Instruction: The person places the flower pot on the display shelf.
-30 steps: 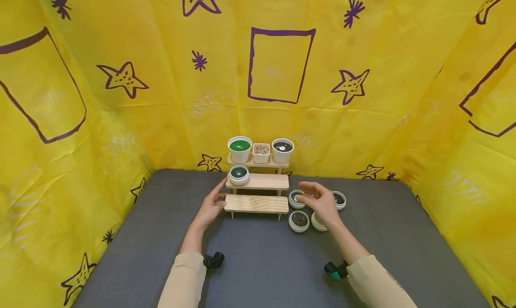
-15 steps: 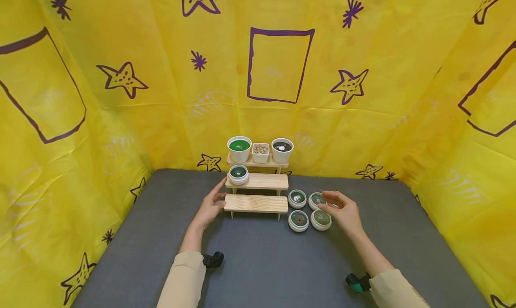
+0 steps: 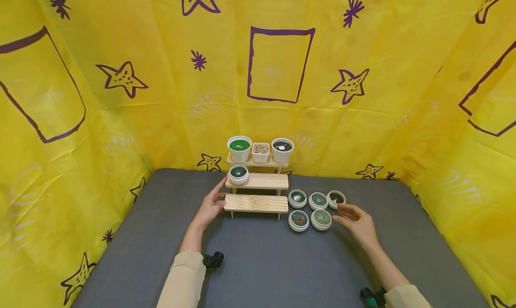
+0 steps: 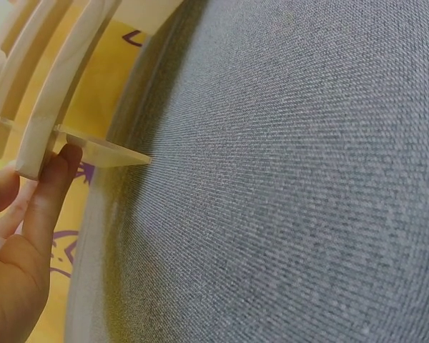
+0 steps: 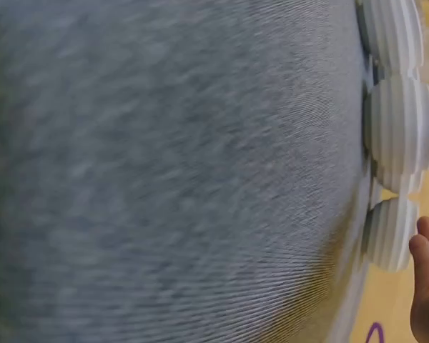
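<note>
A three-tier wooden stand stands on the grey table, its top, middle and bottom steps facing me. My left hand holds the stand's left end; in the left wrist view its fingers reach under a step, the thumb on the other side. One white ribbed pot with a dark green filling sits on the middle step at the left. To the stand's right are several similar pots, among them a mottled green one and a dark one. My right hand, fingers loosely bent and holding nothing, is beside these two.
The top step carries a white cup with a bright green filling, a square cup of pebble-like bits and a white cup with a dark filling. Yellow patterned cloth walls the table at the back and sides.
My right hand has moved right and towards me, from above the pots to their right side, uncovering them. The left hand has stayed at the stand.
</note>
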A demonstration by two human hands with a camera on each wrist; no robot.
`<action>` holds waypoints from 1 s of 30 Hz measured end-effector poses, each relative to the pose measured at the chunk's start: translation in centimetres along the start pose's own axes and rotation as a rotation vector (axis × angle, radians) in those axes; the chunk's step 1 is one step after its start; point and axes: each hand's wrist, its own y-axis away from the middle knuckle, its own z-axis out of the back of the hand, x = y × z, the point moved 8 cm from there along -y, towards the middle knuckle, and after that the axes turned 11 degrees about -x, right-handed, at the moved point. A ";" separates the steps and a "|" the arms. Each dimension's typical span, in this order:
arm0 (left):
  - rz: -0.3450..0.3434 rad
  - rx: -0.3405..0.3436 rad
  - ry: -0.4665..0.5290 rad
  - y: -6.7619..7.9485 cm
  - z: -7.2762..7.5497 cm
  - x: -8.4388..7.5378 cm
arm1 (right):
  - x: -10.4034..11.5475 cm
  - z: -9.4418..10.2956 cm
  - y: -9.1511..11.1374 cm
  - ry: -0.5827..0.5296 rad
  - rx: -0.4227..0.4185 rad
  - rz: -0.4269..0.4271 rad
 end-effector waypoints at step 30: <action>-0.014 0.021 0.051 0.0 -0.2 0.1 | -1.9 -2.8 0.4 0.022 0.176 -0.022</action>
